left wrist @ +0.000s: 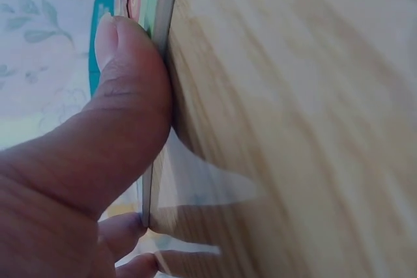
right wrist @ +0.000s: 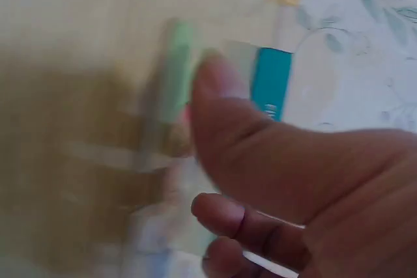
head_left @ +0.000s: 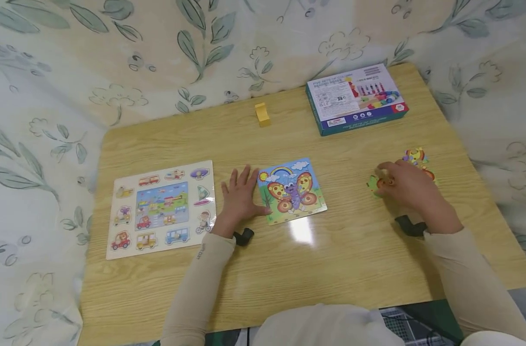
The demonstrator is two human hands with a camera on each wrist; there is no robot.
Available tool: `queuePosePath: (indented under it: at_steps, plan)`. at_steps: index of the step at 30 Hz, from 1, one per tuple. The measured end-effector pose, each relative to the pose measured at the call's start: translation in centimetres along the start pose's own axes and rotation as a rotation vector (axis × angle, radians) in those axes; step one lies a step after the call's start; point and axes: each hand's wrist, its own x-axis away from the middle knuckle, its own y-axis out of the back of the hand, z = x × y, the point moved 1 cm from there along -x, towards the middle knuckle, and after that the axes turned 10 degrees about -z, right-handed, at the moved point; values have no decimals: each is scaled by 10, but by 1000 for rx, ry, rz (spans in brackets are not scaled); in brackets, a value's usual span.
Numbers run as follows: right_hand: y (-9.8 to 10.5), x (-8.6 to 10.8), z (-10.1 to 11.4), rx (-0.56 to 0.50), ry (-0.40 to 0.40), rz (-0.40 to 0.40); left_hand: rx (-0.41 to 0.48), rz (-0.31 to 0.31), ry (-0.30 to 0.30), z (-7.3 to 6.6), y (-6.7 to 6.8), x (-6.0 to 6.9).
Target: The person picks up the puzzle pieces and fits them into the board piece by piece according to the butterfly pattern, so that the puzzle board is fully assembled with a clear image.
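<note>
In the head view my left hand (head_left: 239,201) lies with spread fingers at the left edge of a square butterfly puzzle (head_left: 293,192). Its thumb (left wrist: 133,76) rests against the puzzle's edge in the left wrist view. At the right of the table my right hand (head_left: 407,187) is over several small colourful puzzle pieces (head_left: 415,155), its fingers bent. A green piece (head_left: 372,184) shows beside its fingertips; the blurred right wrist view has that green piece (right wrist: 178,69) close to the thumb (right wrist: 225,105). Whether the fingers pinch it I cannot tell.
A vehicle puzzle board (head_left: 129,206) lies at the left. Toward the back are a small yellow block (head_left: 262,114) and a flat printed box (head_left: 357,98). Floral cloth (head_left: 194,57) hangs behind and beside the wooden table (head_left: 332,269).
</note>
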Motion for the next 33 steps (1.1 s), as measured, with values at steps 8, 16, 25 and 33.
queuePosePath:
  at_steps: [8, 16, 25, 33]
  plan:
    - [-11, 2, -7, -12, 53, -56, 16, 4, -13, 2, -2, -3]
    - [-34, -17, 64, -381, 109, 6, 21, 7, -16, -2, -4, -6]
    - [-86, -32, 140, -449, 206, 123, 2, 16, -33, -10, -10, -9]
    - [-96, -29, 159, -200, 245, -21, -27, -3, -42, -15, -8, -13]
